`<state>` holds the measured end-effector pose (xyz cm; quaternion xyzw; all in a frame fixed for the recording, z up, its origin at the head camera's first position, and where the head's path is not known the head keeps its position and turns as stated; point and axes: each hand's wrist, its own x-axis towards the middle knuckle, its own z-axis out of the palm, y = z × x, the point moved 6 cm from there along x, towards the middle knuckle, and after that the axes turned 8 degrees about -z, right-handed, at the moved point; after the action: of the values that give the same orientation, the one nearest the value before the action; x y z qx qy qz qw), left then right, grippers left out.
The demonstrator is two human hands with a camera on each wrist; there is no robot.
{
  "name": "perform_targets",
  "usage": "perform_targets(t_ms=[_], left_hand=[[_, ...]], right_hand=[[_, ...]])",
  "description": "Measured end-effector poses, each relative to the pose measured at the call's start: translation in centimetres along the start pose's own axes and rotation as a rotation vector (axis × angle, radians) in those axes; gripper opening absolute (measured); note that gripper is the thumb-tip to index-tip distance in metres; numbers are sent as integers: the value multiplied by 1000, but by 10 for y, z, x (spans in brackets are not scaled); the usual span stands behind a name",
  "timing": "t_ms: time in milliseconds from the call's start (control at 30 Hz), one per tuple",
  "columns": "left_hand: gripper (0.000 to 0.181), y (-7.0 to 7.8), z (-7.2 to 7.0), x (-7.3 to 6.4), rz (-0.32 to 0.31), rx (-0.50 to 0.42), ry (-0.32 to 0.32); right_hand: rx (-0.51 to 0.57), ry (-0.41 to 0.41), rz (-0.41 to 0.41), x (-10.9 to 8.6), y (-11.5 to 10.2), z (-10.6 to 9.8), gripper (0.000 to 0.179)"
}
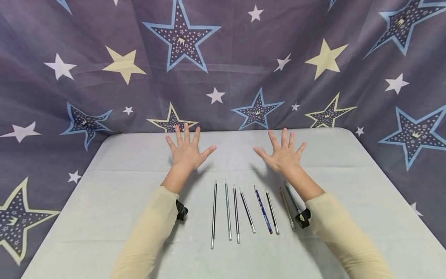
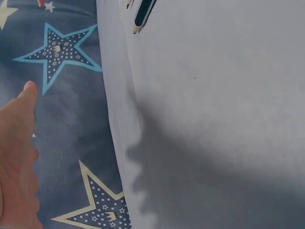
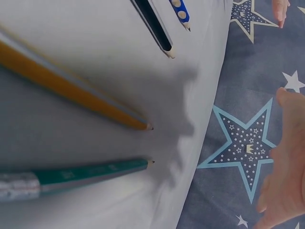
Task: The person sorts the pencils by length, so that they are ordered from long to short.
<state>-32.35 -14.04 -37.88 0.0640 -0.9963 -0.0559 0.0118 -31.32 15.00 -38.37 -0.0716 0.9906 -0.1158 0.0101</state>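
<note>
Both hands hang above the far half of the table with fingers spread, holding nothing. My left hand (image 1: 186,153) is up and to the left of a row of pencils; my right hand (image 1: 283,155) is over toward the right end. From the left, the row has a long black pencil (image 1: 214,215), a green pencil (image 1: 228,211), more black pencils (image 1: 236,215), a blue dotted pencil (image 1: 263,209) and a yellow pencil (image 3: 76,90). A second green pencil (image 3: 95,171) lies at the right, partly hidden by the wrist in the head view. All the tips point away from me.
A pale cloth covers the table (image 1: 115,224). Behind its far edge hangs a dark curtain (image 1: 230,50) with printed stars, which also runs along both sides. Black camera straps (image 1: 181,211) sit on the wrists.
</note>
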Motion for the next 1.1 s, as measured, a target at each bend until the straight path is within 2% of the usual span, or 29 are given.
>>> perform_targets(t_ms=[300, 500, 633, 800, 867, 1100], left_hand=[[94, -1, -2, 0, 10, -50, -4], [94, -3, -3, 0, 26, -218, -25], [89, -5, -3, -3, 23, -366, -42], [78, -9, 2, -13, -4, -567, -104], [73, -11, 4, -19, -15, -616, -131], [62, -11, 12, -42, -35, -654, -200]], right_hand=[[52, -2, 4, -3, 2, -4, 90], [159, 35, -8, -5, 0, -9, 93], [309, 63, -35, -10, -6, -13, 82], [512, 57, -71, -21, -19, -11, 65], [562, 43, -78, -27, -25, -8, 59], [645, -33, -98, -43, -48, 5, 46]])
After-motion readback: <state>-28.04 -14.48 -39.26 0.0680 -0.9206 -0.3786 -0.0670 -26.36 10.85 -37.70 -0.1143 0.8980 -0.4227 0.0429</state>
